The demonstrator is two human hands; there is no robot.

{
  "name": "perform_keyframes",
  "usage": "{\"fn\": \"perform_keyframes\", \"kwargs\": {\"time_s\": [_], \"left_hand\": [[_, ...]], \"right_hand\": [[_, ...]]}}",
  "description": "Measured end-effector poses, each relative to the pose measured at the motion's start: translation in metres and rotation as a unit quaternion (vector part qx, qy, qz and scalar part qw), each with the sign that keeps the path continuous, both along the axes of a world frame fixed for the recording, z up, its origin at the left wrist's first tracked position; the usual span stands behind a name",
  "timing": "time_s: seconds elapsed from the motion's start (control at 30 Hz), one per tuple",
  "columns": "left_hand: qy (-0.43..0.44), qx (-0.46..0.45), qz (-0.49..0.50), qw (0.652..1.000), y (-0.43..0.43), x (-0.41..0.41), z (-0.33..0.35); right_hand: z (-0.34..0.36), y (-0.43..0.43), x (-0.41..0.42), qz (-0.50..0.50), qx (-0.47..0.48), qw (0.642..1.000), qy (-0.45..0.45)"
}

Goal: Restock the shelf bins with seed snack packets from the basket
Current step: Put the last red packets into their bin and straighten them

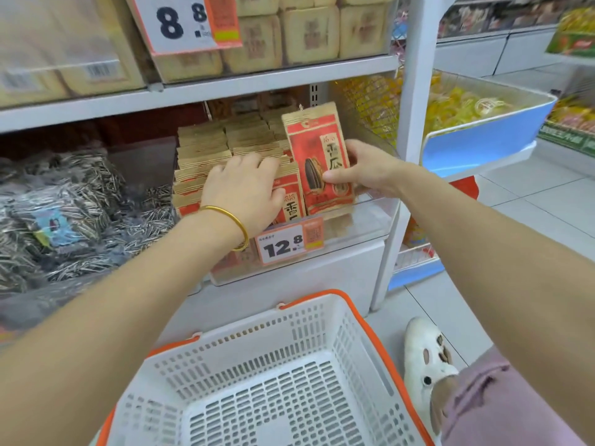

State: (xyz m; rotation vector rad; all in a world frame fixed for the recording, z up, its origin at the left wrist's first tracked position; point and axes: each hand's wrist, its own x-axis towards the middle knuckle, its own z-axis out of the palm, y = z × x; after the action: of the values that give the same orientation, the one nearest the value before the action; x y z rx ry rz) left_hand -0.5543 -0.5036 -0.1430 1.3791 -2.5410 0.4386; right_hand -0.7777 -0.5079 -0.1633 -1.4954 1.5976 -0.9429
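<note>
- The clear bags of loose seeds [64,201] in the bin on the left are not in play, but a packet knocked sideways could drop in among them.
- The left hand [243,188] lies palm down on the standing rows of packets [206,149], fingers spread over their tops. If it eases off too soon, the rows may spring forward and close the gap.
- The price tag [289,241] hangs on the clear bin front [363,226]; a hard push could tip front packets over that low wall.
- One seed packet [317,156] stands upright at the right end of the bin, pinched by the right hand [363,170], thumb in front. Forcing it in could crease it.
- The basket [244,358] below shows no packets, so this looks like the last one.
</note>
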Motion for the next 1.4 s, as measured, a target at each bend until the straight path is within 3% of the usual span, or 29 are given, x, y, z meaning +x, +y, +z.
{"fn": "perform_keyframes", "kwargs": {"time_s": [0.07, 0.17, 0.23, 0.3, 0.37, 0.43, 0.5, 0.57, 0.63, 0.73, 0.8, 0.93, 1.13, 1.23, 1.3, 1.4], "left_hand": [[0.001, 0.002, 0.001, 1.0, 0.0, 0.0, 0.0], [0.008, 0.009, 0.0, 1.0, 0.0, 0.0, 0.0], [0.044, 0.003, -0.02, 0.999, 0.003, 0.001, 0.001], [0.112, -0.033, -0.066, 0.991, 0.016, 0.01, 0.003], [0.183, -0.087, -0.124, 0.971, 0.039, 0.031, -0.002], [0.216, -0.077, -0.17, 0.958, 0.068, 0.06, -0.024], [0.161, -0.002, -0.18, 0.97, 0.09, 0.096, -0.06], [0.051, 0.127, -0.143, 0.98, 0.099, 0.132, -0.102], [-0.027, 0.247, -0.08, 0.965, 0.097, 0.166, -0.14], [-0.082, 0.321, -0.001, 0.943, 0.089, 0.202, -0.172], [-0.115, 0.347, 0.046, 0.93, 0.081, 0.216, -0.187], [-0.14, 0.361, 0.058, 0.92, 0.078, 0.224, -0.202], [-0.185, 0.387, 0.056, 0.902, 0.078, 0.228, -0.204], [-0.174, 0.393, 0.051, 0.902, 0.073, 0.218, -0.201], [-0.163, 0.405, 0.048, 0.898, 0.071, 0.212, -0.201], [-0.165, 0.417, 0.048, 0.893, 0.075, 0.201, -0.204]], "right_hand": [[-0.003, 0.003, 0.005, 0.021, 0.036, 0.995, 0.091], [0.008, 0.018, 0.017, 0.044, 0.113, 0.95, 0.288], [0.022, 0.033, 0.024, 0.008, 0.133, 0.938, 0.321], [0.028, 0.052, 0.036, -0.079, 0.078, 0.939, 0.325], [0.019, 0.076, 0.055, -0.171, -0.053, 0.925, 0.335], [0.0, 0.105, 0.09, -0.174, -0.176, 0.924, 0.29], [-0.031, 0.123, 0.13, -0.072, -0.15, 0.947, 0.276], [-0.08, 0.123, 0.17, 0.088, -0.021, 0.943, 0.321], [-0.14, 0.116, 0.204, 0.233, 0.093, 0.901, 0.355], [-0.234, 0.118, 0.242, 0.381, 0.216, 0.826, 0.356], [-0.293, 0.126, 0.266, 0.417, 0.269, 0.806, 0.323], [-0.369, 0.143, 0.323, 0.43, 0.315, 0.808, 0.25], [-0.396, 0.141, 0.353, 0.455, 0.259, 0.775, 0.354], [-0.384, 0.134, 0.335, 0.499, 0.236, 0.74, 0.384], [-0.373, 0.137, 0.313, 0.491, 0.26, 0.747, 0.364], [-0.342, 0.139, 0.273, 0.383, 0.29, 0.837, 0.264]]}}
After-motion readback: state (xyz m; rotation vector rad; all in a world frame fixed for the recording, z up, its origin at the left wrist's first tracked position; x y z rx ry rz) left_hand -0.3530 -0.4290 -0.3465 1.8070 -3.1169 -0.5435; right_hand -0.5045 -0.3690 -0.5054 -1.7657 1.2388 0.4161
